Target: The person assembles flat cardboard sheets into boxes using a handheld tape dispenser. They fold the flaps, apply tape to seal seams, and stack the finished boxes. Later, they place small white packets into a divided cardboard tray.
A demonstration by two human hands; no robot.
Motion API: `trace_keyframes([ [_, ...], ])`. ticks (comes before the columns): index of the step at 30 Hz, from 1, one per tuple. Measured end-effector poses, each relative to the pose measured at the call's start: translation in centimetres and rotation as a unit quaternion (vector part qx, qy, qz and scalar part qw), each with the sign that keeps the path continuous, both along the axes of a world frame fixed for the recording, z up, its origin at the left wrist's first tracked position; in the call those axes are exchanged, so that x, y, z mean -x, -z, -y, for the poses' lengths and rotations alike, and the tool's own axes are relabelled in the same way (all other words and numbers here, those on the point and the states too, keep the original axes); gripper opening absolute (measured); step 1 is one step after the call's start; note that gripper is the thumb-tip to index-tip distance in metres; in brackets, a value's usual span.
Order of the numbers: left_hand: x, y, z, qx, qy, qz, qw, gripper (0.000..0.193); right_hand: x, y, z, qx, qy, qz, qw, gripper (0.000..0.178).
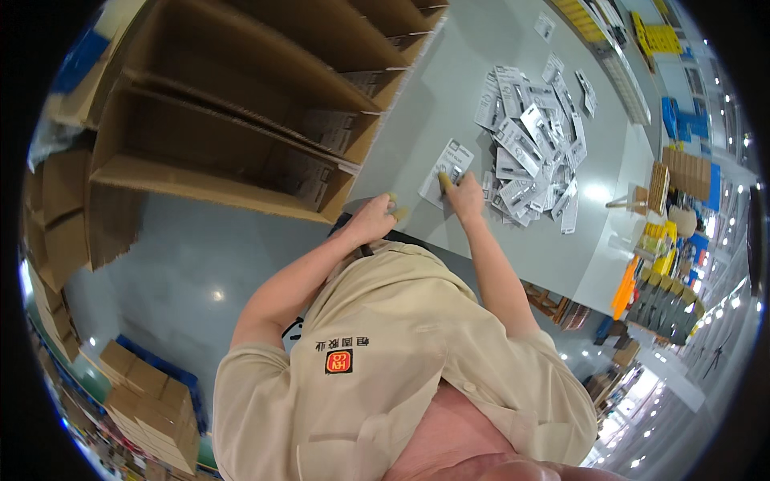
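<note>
My right hand (466,199) is on a white carded blister pack (457,152) near the table's front edge, its thumb and fingers closed on the card's lower part. A small dark item shows under the card's clear plastic. To the left, my left hand (372,220) is held at the table edge, thumb and forefinger apart with nothing between them. Yellowish finger covers are on the fingertips of both hands. Right of my right hand lies a loose heap of similar blister packs (529,148), overlapping at many angles.
Tall open cardboard boxes (233,152) stand along the table's left side, with similar cards visible deep inside. The grey table (401,168) runs away from me. A ruler-like rail (626,80) lies along its far right. Stacked cartons (152,401) stand on the floor at lower left.
</note>
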State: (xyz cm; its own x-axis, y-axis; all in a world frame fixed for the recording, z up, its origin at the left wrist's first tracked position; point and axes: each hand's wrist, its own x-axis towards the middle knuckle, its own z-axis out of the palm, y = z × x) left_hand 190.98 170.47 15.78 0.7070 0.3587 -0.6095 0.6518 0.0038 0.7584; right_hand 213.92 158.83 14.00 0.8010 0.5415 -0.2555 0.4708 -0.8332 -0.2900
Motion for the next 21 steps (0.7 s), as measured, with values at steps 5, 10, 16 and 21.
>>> trace_keyframes([
  [5, -9.0, 1.4, 0.8, 0.379, -0.259, 0.053, 0.887, 0.028, -5.8, -0.1, 2.5, -0.147, -0.021, -0.1, 0.984, 0.043],
  [10, -19.5, 1.9, 6.6, 0.392, -0.173, 0.108, 0.897, 0.024, -9.9, -6.1, 9.5, -0.052, -0.213, -0.202, 0.954, 0.046],
  [16, -29.2, -0.5, 13.4, 0.312, -0.214, 0.126, 0.917, 0.044, -32.8, -4.9, 15.2, -0.098, -0.226, 0.211, 0.946, 0.059],
  [21, -34.9, -1.8, 15.1, 0.482, -0.238, 0.188, 0.822, 0.035, -41.3, -4.9, 14.5, -0.161, -0.255, 0.142, 0.943, 0.017],
])
